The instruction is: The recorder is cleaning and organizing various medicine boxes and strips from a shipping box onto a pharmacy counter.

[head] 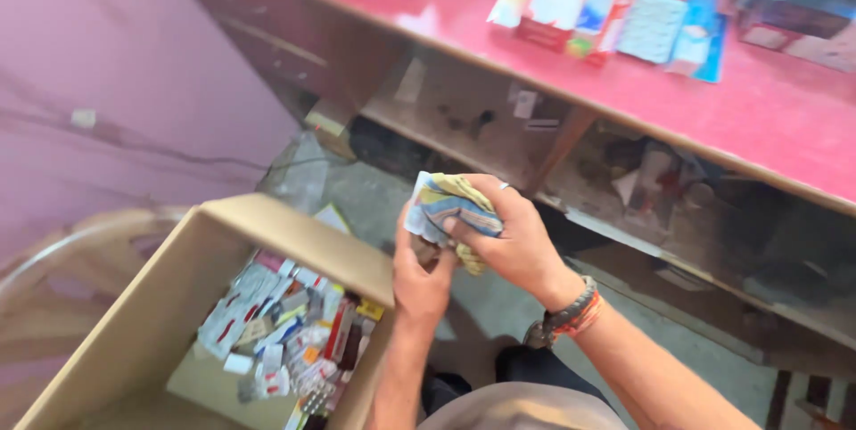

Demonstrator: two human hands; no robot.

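**Two hands gripping a crumpled cloth above an open carton**

The right hand [517, 243] and the left hand [423, 274] meet in the air in front of the red counter [767, 109], both clenched around a soft, crumpled cloth [450, 207] of pale yellow with blue and orange patches. The right fingers curl over the top of the bundle; the left hand presses against it from below, its fingers largely hidden. A woven wristband [571, 314] of dark and orange cords circles the right wrist.

Just beside the left hand, at its lower left, stands an open cardboard box [294, 234] with plain matte brown walls; its near right corner is just beneath the left wrist. Inside lie flat blister strips and small packets [285, 332], glossy, in white, red and yellow.

Along the counter's far edge, flat cartons and foil strips [615, 16] lie in a row. Below its smooth top, dusty wooden shelves [473, 127] open.
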